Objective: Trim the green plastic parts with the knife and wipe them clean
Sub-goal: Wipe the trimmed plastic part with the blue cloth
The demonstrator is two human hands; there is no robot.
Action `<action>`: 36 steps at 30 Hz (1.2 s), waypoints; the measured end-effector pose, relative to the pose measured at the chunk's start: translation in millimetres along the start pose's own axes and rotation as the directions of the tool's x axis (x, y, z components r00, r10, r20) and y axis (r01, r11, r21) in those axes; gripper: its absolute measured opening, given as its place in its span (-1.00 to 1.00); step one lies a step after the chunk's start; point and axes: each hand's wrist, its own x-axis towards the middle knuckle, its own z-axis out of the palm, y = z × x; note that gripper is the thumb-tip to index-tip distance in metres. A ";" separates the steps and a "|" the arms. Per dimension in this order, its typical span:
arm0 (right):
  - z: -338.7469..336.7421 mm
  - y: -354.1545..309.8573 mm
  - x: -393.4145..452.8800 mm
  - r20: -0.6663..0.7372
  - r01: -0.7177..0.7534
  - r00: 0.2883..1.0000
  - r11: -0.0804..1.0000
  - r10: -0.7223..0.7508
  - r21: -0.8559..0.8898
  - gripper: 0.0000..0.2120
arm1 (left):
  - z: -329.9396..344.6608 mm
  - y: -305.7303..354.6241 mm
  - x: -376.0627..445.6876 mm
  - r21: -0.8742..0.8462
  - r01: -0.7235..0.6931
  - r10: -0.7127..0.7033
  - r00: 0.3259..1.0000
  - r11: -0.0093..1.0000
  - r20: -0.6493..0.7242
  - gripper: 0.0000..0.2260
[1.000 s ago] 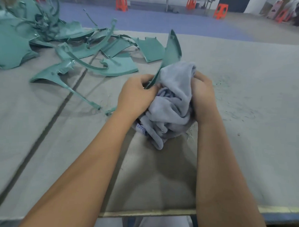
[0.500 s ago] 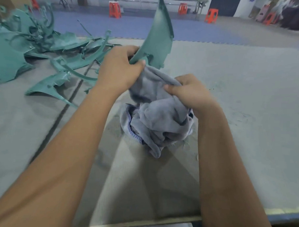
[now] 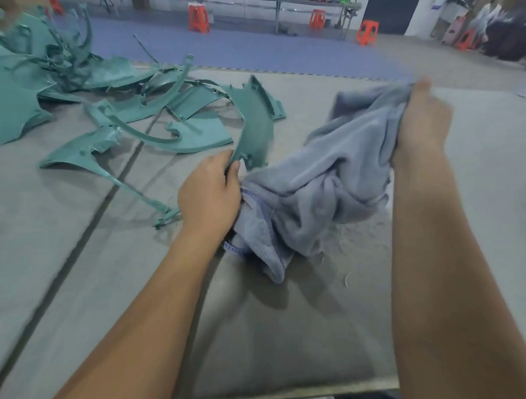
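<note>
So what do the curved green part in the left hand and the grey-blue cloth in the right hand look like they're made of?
The curved green part looks like moulded plastic with a dull, matte finish: thin rigid shell, raised ribs and tabs along its edge. The grey-blue cloth looks like soft fleecy towelling, possibly microfibre: fuzzy nap, limp folds, a stitched hem at its lower edge.

green parts pile: cut by left edge | knife: unseen

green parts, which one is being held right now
The long curved part pinched at its near end by the left hand. The other green parts lie untouched on the table; the right hand grips the towel.
</note>
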 end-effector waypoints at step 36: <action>95.1 65.8 -115.4 0.400 0.006 0.902 0.934 -0.159 0.358 -0.78 | 6.2 -6.0 -11.4 0.186 -0.038 0.032 0.999 0.982 0.037 -0.75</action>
